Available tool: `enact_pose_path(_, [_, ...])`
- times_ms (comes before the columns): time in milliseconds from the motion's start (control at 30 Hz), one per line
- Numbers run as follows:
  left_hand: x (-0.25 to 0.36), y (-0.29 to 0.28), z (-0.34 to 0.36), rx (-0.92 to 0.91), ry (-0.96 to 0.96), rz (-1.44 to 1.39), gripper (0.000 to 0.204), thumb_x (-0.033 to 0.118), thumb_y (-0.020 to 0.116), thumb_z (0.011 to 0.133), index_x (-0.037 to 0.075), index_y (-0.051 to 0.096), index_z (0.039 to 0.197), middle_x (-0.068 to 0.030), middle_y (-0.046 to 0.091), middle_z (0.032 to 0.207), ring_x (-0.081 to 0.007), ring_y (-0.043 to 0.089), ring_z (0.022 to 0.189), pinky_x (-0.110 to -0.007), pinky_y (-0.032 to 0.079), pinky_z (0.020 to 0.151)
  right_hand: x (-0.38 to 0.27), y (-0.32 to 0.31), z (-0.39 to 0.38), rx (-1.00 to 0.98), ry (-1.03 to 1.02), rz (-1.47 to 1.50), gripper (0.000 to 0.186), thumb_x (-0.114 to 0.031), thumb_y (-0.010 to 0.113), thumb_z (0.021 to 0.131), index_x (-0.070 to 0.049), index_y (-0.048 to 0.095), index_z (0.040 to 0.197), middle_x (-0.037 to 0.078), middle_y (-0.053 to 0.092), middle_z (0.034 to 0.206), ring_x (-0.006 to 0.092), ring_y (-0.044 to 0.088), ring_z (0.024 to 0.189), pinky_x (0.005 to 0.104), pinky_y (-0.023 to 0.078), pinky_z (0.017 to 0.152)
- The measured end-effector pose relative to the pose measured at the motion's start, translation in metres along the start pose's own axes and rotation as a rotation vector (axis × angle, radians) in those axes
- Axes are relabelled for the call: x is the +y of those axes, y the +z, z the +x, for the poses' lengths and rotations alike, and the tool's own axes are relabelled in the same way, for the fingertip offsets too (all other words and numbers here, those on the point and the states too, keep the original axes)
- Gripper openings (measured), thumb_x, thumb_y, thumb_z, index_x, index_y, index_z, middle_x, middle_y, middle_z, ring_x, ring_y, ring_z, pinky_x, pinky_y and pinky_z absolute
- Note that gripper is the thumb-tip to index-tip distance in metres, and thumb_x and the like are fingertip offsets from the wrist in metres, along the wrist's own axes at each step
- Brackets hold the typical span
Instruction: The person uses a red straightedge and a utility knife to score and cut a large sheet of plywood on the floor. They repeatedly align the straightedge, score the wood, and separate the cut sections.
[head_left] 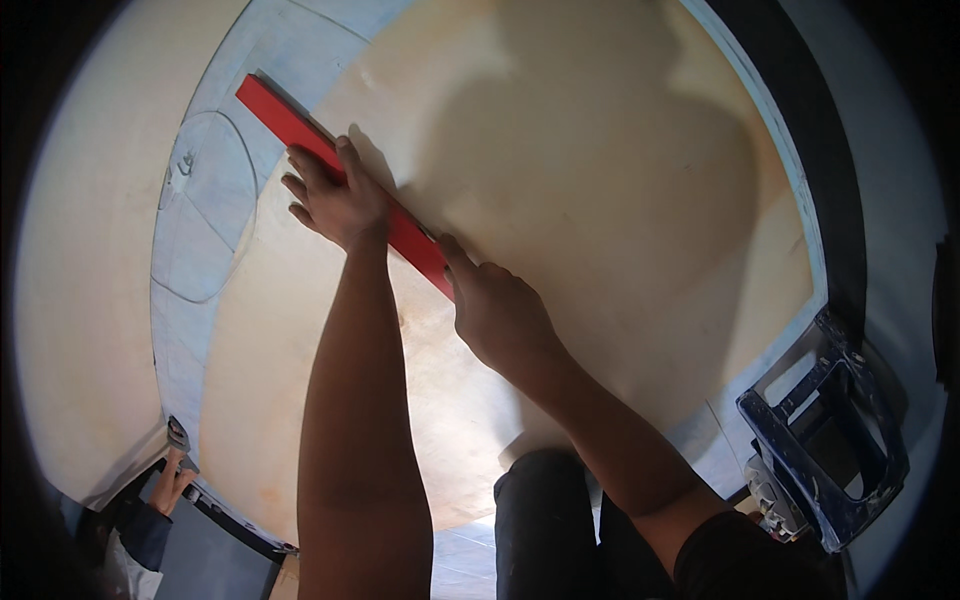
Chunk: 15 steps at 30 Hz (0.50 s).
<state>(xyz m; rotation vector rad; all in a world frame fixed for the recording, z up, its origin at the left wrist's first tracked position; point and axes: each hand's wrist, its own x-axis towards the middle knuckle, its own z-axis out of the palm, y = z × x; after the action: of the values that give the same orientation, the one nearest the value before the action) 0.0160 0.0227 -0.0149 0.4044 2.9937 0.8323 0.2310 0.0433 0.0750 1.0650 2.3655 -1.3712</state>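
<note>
A long red straight bar [290, 122] lies slantwise across a large tan sheet [600, 300], its far left end reaching over the bluish floor. My left hand [340, 205] lies across the bar, pressing on it with spread fingers, the thumb at one edge and the other fingers over the opposite side. Closer to me, my right hand [500, 310] is closed at the bar's near end, its index finger pointing along the edge. A small thin thing seems to show by that fingertip, but what it is stays hidden.
A dark blue step stool [830, 430] stands at the right by the wall. On the left floor lies a thin looped cord [250, 150]. Another person's hand [175, 482] shows at the lower left. My dark-trousered knee [545, 500] is at the sheet's near edge.
</note>
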Motion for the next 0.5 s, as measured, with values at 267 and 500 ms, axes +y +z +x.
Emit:
enact_pose_path(267, [-0.005,0.004,0.004,0.035,0.032,0.064,0.118,0.074,0.070,0.085,0.004,0.027,0.170,-0.0139,0.040,0.172,-0.0374,0.020,0.165,-0.051,0.005,0.134,0.025,0.004,-0.045,-0.004,0.035,-0.032,0.048,-0.024,0.052,0.112,-0.008,0.049,0.157,0.027,0.070,0.090,0.0442,0.074,0.080,0.0543,0.059,0.075])
enact_pose_path(500, [-0.005,-0.001,0.005,0.023,0.003,0.115,0.124,0.075,0.073,0.080,0.004,0.027,0.170,-0.0136,0.041,0.171,-0.0366,0.020,0.165,-0.051,0.007,0.135,0.051,0.000,-0.088,-0.046,0.053,-0.045,0.049,-0.019,0.057,0.109,-0.011,0.046,0.156,0.022,0.073,0.090,0.0417,0.076,0.076,0.0531,0.062,0.069])
